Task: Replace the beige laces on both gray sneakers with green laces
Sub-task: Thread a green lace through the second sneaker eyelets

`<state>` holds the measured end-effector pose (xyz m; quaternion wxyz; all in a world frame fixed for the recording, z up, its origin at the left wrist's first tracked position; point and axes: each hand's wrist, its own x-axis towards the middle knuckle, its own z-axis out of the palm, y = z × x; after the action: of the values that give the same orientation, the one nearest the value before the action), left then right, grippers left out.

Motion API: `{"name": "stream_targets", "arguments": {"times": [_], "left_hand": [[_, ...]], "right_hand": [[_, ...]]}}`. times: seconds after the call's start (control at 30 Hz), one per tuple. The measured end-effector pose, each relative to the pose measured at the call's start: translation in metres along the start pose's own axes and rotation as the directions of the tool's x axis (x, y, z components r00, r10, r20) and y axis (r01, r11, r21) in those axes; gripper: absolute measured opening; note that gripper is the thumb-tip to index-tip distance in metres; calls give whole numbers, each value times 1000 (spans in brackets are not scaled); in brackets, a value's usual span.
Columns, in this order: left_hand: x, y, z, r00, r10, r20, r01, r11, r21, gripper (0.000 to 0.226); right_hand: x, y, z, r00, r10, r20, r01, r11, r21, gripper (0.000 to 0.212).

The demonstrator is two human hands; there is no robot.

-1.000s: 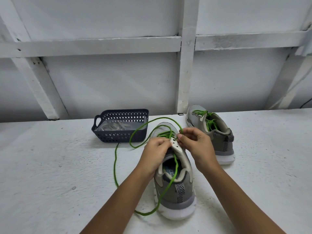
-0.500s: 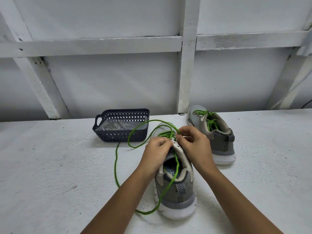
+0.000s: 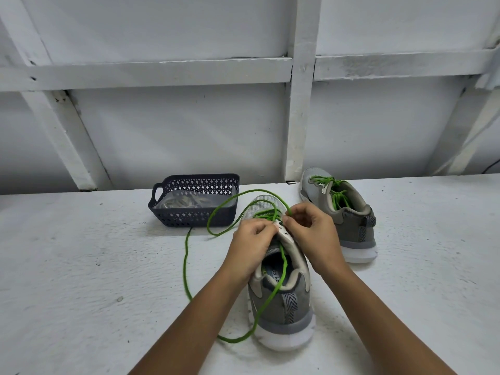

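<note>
2 gray sneakers [image 3: 281, 301] [image 3: 351, 226], 2 green laces [image 3: 185, 263] [image 3: 336, 197], 1 basket [image 3: 194, 176], 2 hands [image 3: 250, 250] [image 3: 315, 234].

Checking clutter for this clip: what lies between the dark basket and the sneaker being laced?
Head view: only loops of the green lace cross the white table there.

Only readable bit is a cut-off "RY FO" on the insole [image 3: 272, 276] of the near sneaker [image 3: 278, 312], right behind the left hand [image 3: 251, 249] grip.

Had the near sneaker [image 3: 281, 307] front and centre, heel toward the camera. Had the other sneaker [image 3: 351, 220] behind it to the right and the basket [image 3: 194, 212] behind-left, both by the wall [image 3: 176, 131]. Had the lace [image 3: 185, 266] looping across the table [image 3: 81, 266] left of it.
</note>
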<state>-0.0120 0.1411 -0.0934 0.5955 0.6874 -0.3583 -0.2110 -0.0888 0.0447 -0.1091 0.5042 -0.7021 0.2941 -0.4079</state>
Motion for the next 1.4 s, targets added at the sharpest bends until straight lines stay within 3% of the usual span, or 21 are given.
{"name": "stream_targets", "arguments": {"times": [0.1, 0.23, 0.37, 0.47, 0.63, 0.73, 0.83, 0.9, 0.97, 1.03, 1.07, 1.13, 1.2, 1.3, 1.4], "left_hand": [[0, 0, 0, 1000, -7, -3, 7, 1000, 13, 26], [0, 0, 0, 997, -72, -25, 73, 996, 51, 23], [7, -3, -1, 999, -41, -6, 41, 964, 261, 35], [11, -3, -1, 998, -38, 40, 19, 917, 399, 24], [12, -8, 2, 1000, 21, -10, -11, 822, 569, 7], [6, -7, 2, 986, 157, -61, -91, 798, 596, 8], [4, -7, 2, 914, 396, -91, -248, 721, 647, 12], [5, -5, 1, 866, 485, -123, -318, 723, 613, 11], [4, 0, -3, 889, 424, -172, -324, 848, 419, 9], [4, 8, -12, 950, 251, -185, -237, 967, 94, 15], [5, 11, -19, 965, 180, -190, -197, 977, -76, 16], [8, 18, -34, 980, 74, -184, -146, 898, -415, 20], [10, 24, -53, 983, 14, -185, -125, 784, -608, 22], [15, 26, -80, 975, -112, -190, -5, 849, -528, 24], [13, 25, -94, 972, -208, -110, 200, 977, -78, 22]], "right_hand": [[-1, 1, -1, 1000, -18, 17, 19, 998, -63, 21], [0, 4, -1, 999, 33, 36, -33, 999, -22, 9], [0, 5, -3, 988, 124, 87, -126, 992, 22, 6], [-1, 2, -3, 973, 173, 151, -187, 978, 89, 15], [-5, 3, 0, 954, 187, 234, -218, 969, 119, 21], [-4, 3, 0, 958, 205, 199, -230, 967, 113, 21], [-4, 2, -1, 956, 216, 197, -242, 963, 120, 21], [-4, 2, -2, 955, 216, 204, -246, 960, 136, 19], [-4, 2, -4, 953, 215, 212, -250, 956, 153, 20], [-4, 2, -4, 953, 216, 213, -251, 956, 154, 19], [-4, 2, -4, 953, 217, 210, -250, 957, 147, 19], [-4, 3, -4, 955, 214, 204, -242, 962, 123, 19], [-4, 3, -4, 956, 213, 203, -239, 965, 112, 19], [-5, 2, -4, 954, 217, 205, -244, 963, 118, 19], [-5, 3, -4, 957, 216, 194, -239, 966, 102, 21]]}}
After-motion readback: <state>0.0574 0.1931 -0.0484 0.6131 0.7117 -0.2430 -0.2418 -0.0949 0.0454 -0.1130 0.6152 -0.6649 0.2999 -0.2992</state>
